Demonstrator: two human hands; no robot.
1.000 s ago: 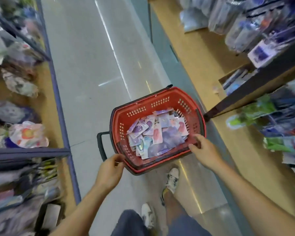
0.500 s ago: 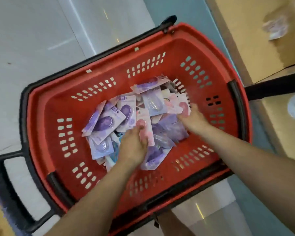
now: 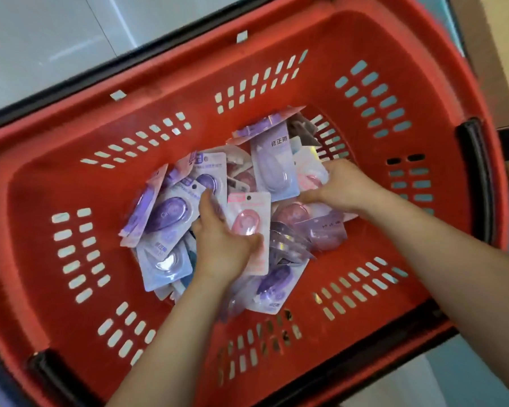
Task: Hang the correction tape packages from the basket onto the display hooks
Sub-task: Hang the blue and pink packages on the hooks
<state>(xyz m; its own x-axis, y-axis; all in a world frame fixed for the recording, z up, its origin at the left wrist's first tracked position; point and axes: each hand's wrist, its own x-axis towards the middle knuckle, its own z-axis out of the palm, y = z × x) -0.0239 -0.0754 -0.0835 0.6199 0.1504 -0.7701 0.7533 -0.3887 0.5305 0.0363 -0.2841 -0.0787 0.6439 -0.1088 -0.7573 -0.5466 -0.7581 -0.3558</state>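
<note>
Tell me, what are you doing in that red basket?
A person has both hands down in a red basket that holds a pile of correction tape packages. The left hand grips a pink package on top of the pile. The right hand is on the packages at the far right. Whether it grips one is unclear.
</note>
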